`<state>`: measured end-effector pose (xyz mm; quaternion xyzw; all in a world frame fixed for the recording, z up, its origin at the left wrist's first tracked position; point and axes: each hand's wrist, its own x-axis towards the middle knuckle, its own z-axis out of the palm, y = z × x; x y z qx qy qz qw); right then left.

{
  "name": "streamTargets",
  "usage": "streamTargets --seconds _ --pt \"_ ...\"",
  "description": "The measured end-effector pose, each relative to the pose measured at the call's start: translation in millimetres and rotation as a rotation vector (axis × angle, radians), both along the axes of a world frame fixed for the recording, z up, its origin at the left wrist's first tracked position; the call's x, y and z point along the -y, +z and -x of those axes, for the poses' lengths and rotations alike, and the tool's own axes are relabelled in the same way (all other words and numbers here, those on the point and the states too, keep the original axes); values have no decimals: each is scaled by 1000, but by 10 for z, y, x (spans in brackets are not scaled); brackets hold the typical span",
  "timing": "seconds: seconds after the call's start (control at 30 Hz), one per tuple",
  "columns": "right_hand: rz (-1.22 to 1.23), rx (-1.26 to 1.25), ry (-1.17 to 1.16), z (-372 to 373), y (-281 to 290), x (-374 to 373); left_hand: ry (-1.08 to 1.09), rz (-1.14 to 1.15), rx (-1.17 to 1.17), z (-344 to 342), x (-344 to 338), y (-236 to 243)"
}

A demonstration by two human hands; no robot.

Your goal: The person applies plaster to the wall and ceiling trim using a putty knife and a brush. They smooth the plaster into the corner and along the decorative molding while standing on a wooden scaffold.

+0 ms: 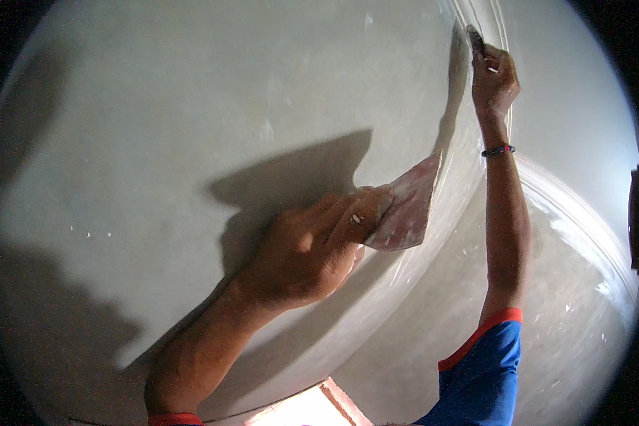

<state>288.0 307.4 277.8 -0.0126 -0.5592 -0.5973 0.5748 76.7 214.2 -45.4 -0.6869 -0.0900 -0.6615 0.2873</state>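
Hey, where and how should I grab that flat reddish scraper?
Likely best to pinch the flat reddish scraper across its two faces at its left end, coming from the lower left, as the left hand does: the thin plate flares rightward, so its long right edge would be free.

Right sleeve [486, 376]: short, royal-blue cloth; I record a red band [504, 316] along its hem. Left sleeve [174, 419]: only a red edge reaches my feed, low in the head view. Right wrist: one narrow dark bracelet [498, 150], apparently beaded, with a reddish spot. Left hand [298, 248]: bare, small whitish marks [356, 219] on the thumb. Right hand [495, 89]: bare, one whitish mark [492, 69] by the fingers, its nature unclear to me. Forearms: both bare.
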Motion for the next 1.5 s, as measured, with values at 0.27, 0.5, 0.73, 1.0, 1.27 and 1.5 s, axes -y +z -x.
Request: streamTargets --seconds 0.27,0.5,0.73,1.0,1.27,1.5 --pt "-27 -9 -102 171 65 48 29 -45 15 -78 32 7" --pt "43 -107 -182 50 2 -64 69 -45 18 19 17 -4" --pt "171 -203 21 -307 -102 -136 62 5 -24 175 44 -10" --pt "70 -5 31 157 45 15 31 11 -10 147 -128 -191" --pt "195 -16 28 155 281 156 103 -29 -10 26 -31 -102" --pt "233 -178 -99 -661 184 -142 81 6 -42 -4 -73 -11"
